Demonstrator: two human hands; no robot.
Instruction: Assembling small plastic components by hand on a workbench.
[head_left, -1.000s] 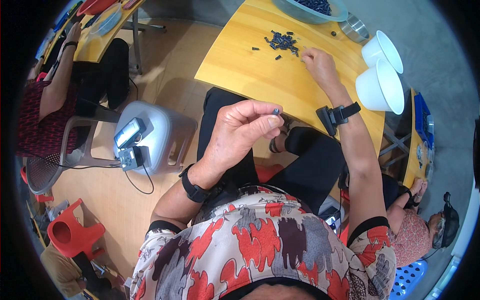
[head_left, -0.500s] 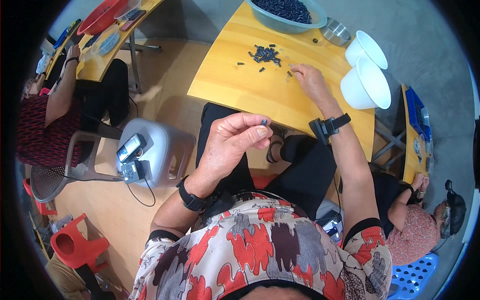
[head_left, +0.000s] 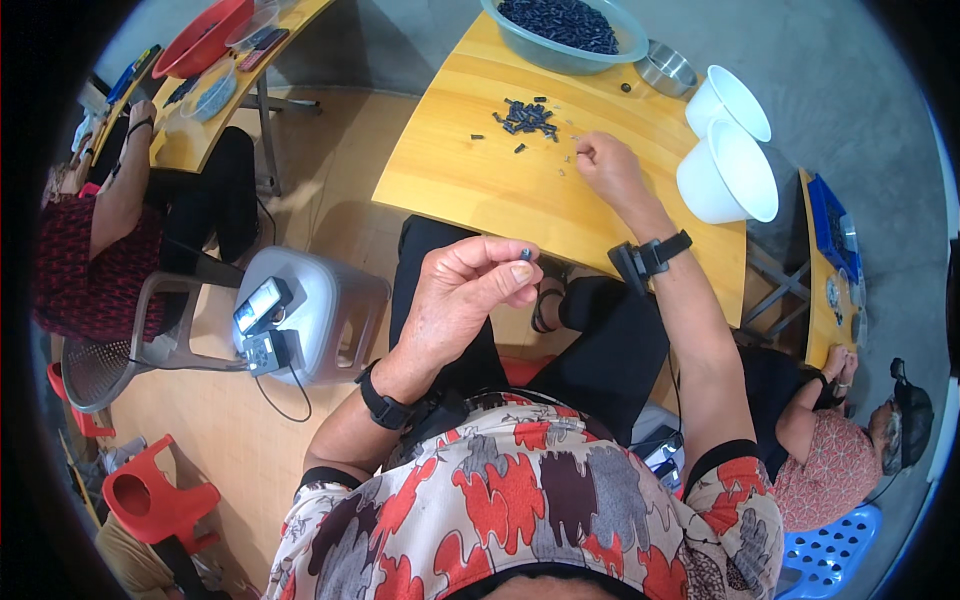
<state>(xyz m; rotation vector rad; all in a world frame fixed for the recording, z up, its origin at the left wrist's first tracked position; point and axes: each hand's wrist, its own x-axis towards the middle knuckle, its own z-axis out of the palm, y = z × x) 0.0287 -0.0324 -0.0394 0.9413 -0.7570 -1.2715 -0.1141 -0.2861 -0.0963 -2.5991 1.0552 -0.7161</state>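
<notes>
My left hand (head_left: 460, 292) is raised over my lap, before the table's near edge. A tiny dark cylindrical piece (head_left: 526, 256) is pinched between its thumb and index finger. My right hand (head_left: 612, 172) is closed just above the yellow table (head_left: 450, 185); its curled fingertips hide whatever they may hold. Beside those fingertips lie a few tiny clear bits (head_left: 562, 172). Farther left on the tabletop sits a loose pile of small black cylindrical pieces (head_left: 528, 118), with a few strays around it.
A translucent basin (head_left: 520, 50) full of similar black pieces stands at the table's far side. To its right are a metal bowl (head_left: 668, 68) and two white tubs (head_left: 722, 175). A grey stool (head_left: 335, 325) holding devices stands at left. Other people sit at tables on both sides.
My right hand has drawn slightly toward me, and its fingers are more curled. A dark piece seen beside its fingertips no longer shows. My left hand keeps its pinch.
</notes>
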